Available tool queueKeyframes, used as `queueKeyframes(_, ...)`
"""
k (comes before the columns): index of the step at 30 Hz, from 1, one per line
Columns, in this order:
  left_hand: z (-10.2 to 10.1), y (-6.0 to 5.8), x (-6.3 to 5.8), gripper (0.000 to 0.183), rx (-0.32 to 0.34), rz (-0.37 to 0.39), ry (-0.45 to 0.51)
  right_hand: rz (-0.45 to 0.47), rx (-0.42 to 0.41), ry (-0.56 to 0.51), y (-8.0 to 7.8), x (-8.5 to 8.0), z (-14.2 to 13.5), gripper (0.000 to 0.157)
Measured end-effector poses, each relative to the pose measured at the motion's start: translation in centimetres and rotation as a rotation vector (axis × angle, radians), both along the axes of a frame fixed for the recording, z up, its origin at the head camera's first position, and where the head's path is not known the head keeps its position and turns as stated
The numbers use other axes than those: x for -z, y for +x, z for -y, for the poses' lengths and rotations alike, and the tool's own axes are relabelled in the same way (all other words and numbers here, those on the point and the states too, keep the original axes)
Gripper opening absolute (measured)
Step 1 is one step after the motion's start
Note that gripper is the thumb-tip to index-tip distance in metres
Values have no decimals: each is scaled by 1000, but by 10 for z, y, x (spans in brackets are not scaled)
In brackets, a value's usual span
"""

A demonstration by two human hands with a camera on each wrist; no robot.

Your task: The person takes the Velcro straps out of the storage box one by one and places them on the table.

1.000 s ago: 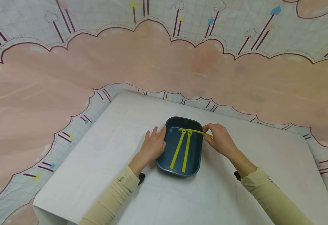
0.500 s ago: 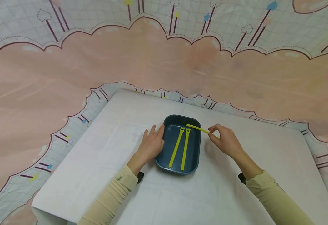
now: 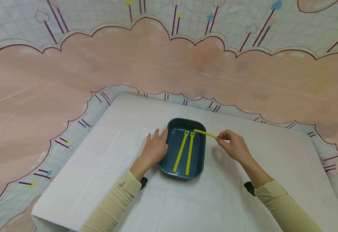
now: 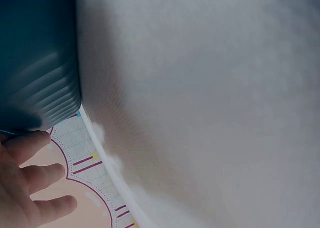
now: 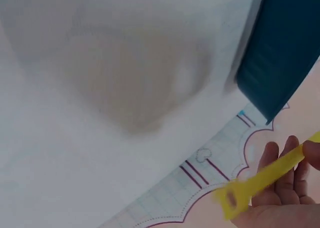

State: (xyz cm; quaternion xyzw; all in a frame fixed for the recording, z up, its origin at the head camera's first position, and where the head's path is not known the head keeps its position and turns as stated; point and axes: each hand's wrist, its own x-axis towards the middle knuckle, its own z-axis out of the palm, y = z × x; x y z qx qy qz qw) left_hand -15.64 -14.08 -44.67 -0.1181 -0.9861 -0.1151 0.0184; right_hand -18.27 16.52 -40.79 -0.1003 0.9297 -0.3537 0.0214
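Observation:
A dark blue rectangular tray [image 3: 182, 176] stands on the white table. Two yellow cable straps [image 3: 188, 158], each with a slotted head at its far end, lie lengthwise inside it. My left hand [image 3: 154, 149] rests against the tray's left side with fingers extended and spread; the left wrist view shows one fingertip at the tray wall [image 4: 35, 87]. To the right of the tray, my right hand [image 3: 233, 145] pinches a third yellow strap [image 3: 205, 133] between thumb and fingers. Its tail reaches left over the tray's right rim. In the right wrist view its slotted head [image 5: 232, 200] sticks out past the fingers.
The white table surface [image 3: 122, 129] extends around the tray on every side. Behind and to the left of its edges hangs a patterned pink and white cloth [image 3: 114, 64]. A small black wrist camera [image 3: 249, 188] sits under the right wrist, another under the left.
My right hand has shifted right, away from the tray, drawing its strap along so less of it overlaps the tray. My left hand stays at the tray's side.

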Motion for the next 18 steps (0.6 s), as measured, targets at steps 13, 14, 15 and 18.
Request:
queueKeyframes(13,1,-1,2,58,5,1,6,278,86,-329,2,4,-9,36)
queueKeyframes(14,1,-1,2,58,5,0,5,295,94,-348,2,5,-10,37)
queueKeyframes(15,1,-1,2,58,5,1,4,312,101,-365,3,5,-10,38)
queueKeyframes(18,1,-1,1,57,6,1,-2,359,125,-404,3,7,-13,43)
